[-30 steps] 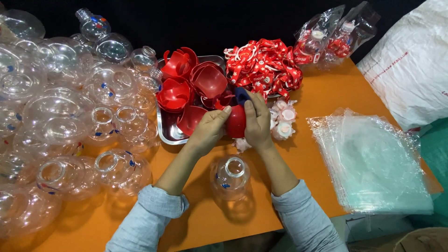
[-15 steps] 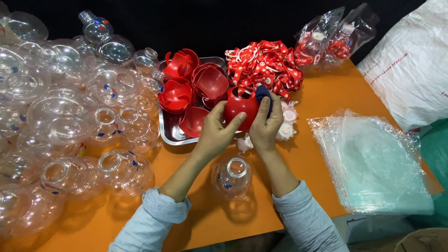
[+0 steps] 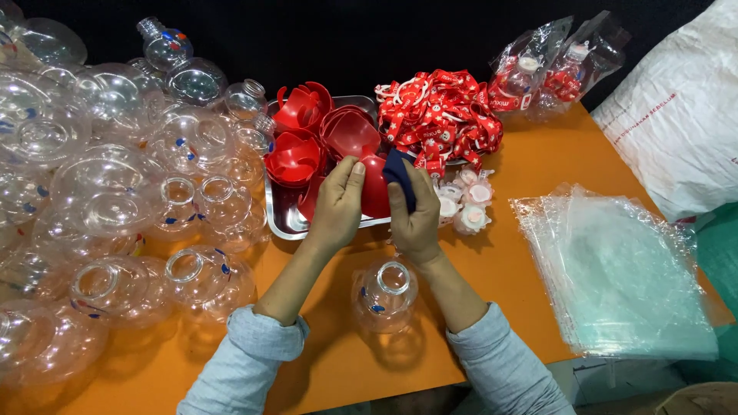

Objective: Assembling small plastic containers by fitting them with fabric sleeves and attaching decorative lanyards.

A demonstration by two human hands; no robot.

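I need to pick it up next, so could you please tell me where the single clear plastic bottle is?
The clear plastic bottle stands upright on the orange table, between the person's forearms, just below both hands.

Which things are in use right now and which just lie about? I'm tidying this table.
In use: left hand and right hand holding a red cap; right hand presses a dark cloth on it.

Lying about: clear bottles, ribbons, plastic bags.
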